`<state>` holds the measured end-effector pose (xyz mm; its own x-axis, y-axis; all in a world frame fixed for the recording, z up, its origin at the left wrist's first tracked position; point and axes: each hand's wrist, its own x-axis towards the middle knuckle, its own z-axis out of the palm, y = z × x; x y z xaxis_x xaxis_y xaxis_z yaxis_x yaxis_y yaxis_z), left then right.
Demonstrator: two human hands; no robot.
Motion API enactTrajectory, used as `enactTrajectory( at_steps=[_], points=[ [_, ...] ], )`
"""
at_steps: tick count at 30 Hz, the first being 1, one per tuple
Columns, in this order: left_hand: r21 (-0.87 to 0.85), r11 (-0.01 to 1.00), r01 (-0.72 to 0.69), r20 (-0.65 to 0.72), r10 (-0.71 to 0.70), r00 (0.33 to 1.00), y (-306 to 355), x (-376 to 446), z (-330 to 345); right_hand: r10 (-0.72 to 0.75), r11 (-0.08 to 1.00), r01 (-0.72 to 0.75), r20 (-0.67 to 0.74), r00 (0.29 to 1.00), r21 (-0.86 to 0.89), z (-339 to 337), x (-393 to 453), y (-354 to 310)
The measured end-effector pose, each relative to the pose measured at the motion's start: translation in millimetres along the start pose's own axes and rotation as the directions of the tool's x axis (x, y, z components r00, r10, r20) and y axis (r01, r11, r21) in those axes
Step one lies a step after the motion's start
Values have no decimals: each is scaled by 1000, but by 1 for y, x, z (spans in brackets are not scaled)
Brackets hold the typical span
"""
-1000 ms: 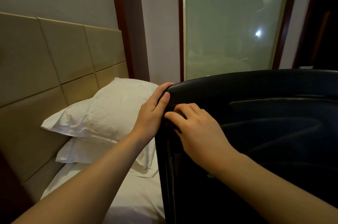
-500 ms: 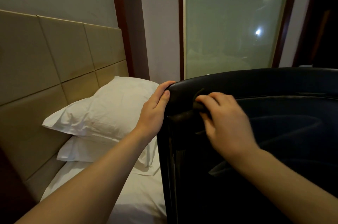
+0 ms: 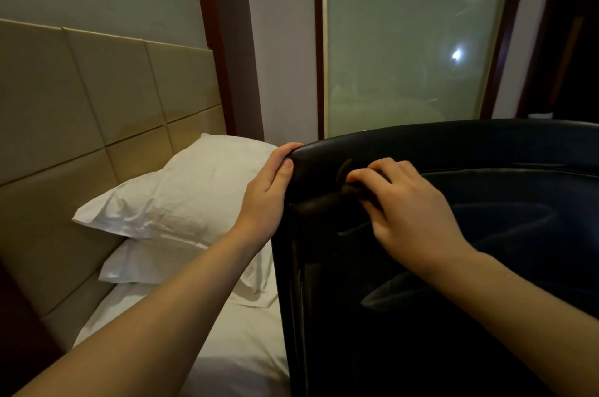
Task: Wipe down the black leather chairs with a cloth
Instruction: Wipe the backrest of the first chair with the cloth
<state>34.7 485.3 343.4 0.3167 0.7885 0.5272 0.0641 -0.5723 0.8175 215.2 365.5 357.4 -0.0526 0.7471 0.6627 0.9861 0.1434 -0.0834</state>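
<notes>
Head view: I'm seeing left hand (image 3: 267, 192) gripping the black leather chair (image 3: 453, 267) corner; right hand (image 3: 411, 211) pinching a dark cloth (image 3: 327, 202) against it.

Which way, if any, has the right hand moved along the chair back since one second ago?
Yes. The right hand has slid rightward along the chair, away from the corner that the left hand grips.

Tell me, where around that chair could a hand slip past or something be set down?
The white sheet lies bare below the two stacked pillows, between the headboard and the black chair. It is crowded at the chair's top corner: the left hand grips its edge, and the right hand holds a dark cloth there.
</notes>
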Motion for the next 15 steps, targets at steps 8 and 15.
enactTrajectory(
  at_steps=[8, 15],
  points=[
    [-9, 999, -37, 2, 37, 999, -4, 2, -2, -167, 985, 169, 42, 985, -45, 21, 24, -48],
    [32, 999, -24, 1, 24, 1000, -7, 4, -1, 171, 985, -171, -244, 955, 21, 5, 40, 0]
  ],
)
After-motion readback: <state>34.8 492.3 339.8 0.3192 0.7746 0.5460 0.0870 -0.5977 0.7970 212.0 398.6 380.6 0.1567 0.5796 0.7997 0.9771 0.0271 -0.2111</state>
